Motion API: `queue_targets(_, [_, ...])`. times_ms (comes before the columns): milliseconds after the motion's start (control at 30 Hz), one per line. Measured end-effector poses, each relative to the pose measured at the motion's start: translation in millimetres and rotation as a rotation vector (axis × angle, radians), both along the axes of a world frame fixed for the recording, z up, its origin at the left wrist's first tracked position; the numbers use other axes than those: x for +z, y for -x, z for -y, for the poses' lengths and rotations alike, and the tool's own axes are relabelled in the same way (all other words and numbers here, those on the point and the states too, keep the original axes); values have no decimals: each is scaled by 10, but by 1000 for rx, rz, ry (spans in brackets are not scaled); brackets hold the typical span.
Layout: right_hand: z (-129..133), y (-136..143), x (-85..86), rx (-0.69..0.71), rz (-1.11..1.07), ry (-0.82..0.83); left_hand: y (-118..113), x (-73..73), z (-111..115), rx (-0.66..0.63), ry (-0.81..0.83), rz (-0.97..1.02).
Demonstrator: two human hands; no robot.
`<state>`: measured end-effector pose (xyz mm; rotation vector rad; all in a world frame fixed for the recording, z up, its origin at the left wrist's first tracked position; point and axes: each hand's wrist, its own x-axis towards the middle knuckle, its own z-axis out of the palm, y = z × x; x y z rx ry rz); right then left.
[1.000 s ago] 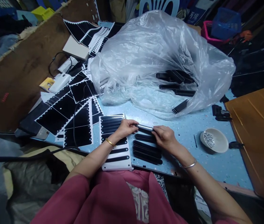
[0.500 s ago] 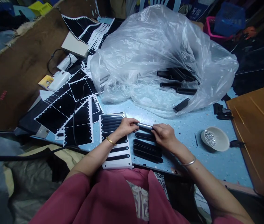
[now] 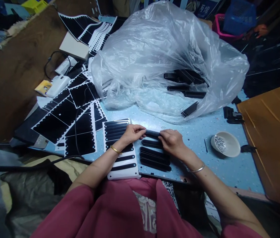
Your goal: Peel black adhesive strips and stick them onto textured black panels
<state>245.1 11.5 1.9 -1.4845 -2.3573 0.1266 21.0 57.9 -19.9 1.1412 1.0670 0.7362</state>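
Observation:
A narrow black strip (image 3: 152,133) spans the gap between my two hands, just above the blue table. My left hand (image 3: 132,133) pinches its left end with thumb and fingertips. The other end is closed in the fingers of my right hand (image 3: 172,140), which hide that tip. Below it lie several black round-ended strips (image 3: 155,164) in a loose row. Under my left wrist rests a white backing sheet (image 3: 123,174) of black stickers, with bare white bands between those at its lower end.
A large clear plastic bag (image 3: 140,56) with black pieces in its mouth covers the back. More sticker sheets (image 3: 79,138) overlap at left, crossed by a black cable (image 3: 76,132). At right stands a white bowl (image 3: 234,145) of small shiny parts, near a brown panel (image 3: 273,142).
The held strip showed a bright, shiny face before and now looks dark. Both hands keep hold of its ends in nearly the same place. The whole view has shifted slightly.

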Motion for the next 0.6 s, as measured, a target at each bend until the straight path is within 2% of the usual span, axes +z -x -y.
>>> queue_targets(200, [-24,-50,-41,-4,-139,52,-39,-9,-4,41,19,-13])
queue_targets(467, [-84,-164,-180,-75,-527,232,-42,49,-5,76,24,27])
queue_targets(600, [-87,-187,-209,-73,-615,238,-37,66,-13,66,26,21])
